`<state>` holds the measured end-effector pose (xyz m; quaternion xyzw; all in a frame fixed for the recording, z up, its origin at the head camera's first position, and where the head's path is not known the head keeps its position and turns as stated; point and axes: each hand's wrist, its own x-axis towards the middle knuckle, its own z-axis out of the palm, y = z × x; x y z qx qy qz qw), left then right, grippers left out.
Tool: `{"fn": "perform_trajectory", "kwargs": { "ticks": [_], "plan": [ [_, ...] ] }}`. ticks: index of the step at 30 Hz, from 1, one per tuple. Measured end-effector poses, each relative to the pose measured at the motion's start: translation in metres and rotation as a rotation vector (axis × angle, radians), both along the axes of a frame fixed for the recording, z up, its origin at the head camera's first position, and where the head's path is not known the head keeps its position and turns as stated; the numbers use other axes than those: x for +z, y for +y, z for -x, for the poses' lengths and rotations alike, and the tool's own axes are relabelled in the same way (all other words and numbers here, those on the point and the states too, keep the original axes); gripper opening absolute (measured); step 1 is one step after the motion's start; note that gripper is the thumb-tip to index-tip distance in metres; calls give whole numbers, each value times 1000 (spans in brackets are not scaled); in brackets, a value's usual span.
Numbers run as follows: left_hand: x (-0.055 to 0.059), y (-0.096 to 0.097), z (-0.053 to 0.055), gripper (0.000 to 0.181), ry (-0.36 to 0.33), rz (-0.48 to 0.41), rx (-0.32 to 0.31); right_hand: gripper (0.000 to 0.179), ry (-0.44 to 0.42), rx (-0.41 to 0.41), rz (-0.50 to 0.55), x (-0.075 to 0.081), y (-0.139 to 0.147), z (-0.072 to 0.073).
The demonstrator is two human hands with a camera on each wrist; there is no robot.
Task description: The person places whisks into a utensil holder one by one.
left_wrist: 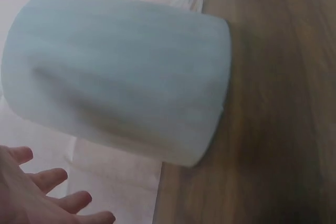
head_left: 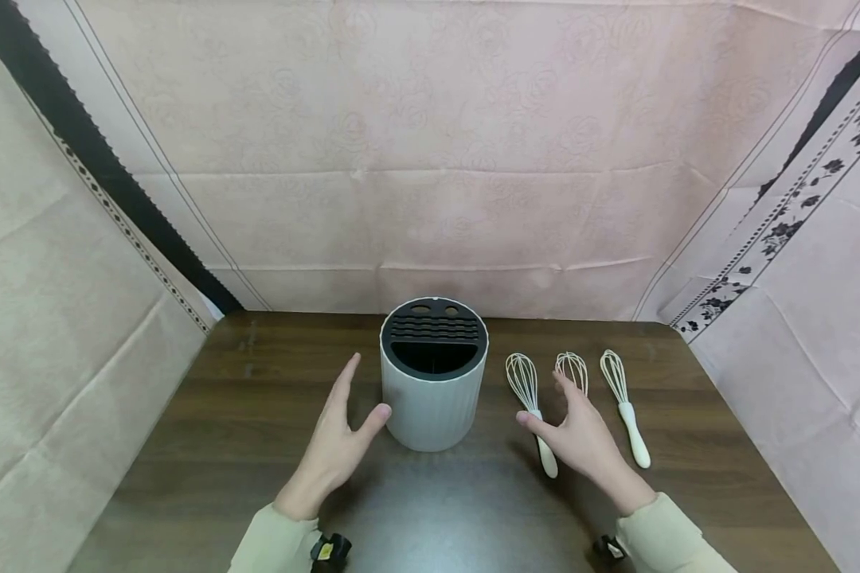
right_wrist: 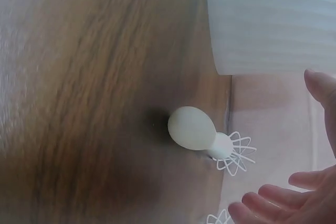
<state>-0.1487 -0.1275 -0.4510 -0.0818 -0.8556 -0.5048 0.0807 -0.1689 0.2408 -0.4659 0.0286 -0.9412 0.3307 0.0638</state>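
Note:
A light grey ribbed utensil holder (head_left: pixel 430 414) with a dark slotted lid (head_left: pixel 433 326) stands upright on the table. My left hand (head_left: pixel 334 446) is beside its left side, fingers spread and holding nothing; in the left wrist view its fingers (left_wrist: pixel 50 179) are apart from the holder's wall (left_wrist: pixel 121 72). To the right lie three cream whisks. My right hand (head_left: pixel 580 434) hovers over the middle whisk (head_left: pixel 572 368), hiding its handle. Its thumb overlaps the left whisk (head_left: pixel 548 458) in the head view. The right whisk (head_left: pixel 634 434) lies beyond that hand.
The dark wooden table (head_left: pixel 208 454) ends at a back edge just behind the holder. Pale cloth hangs behind it (head_left: pixel 430 159) and along the left (head_left: pixel 64 318) and right (head_left: pixel 803 374) sides. Straps with small dark devices (head_left: pixel 331 549) are on both wrists.

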Motion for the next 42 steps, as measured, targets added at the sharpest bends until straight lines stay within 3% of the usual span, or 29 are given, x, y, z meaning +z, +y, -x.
{"fn": "perform_trajectory", "kwargs": {
  "ticks": [11,18,21,24,32,42],
  "plan": [
    [20,17,14,71,68,-221,-130,96,-160,-26,139,-3,2,2],
    [52,26,13,67,92,-281,-190,91,-213,-16,191,-4,1,4],
    [60,27,13,62,126,-274,-212,90,-226,-9,201,-5,1,3],
    [59,28,16,57,162,-257,-223,90,-236,-7,203,-5,1,2],
    [29,23,36,53,192,-170,-196,90,-275,-25,202,-11,3,5],
    [27,24,34,54,175,-68,-139,70,-313,-53,289,-15,3,5]
  ]
}}
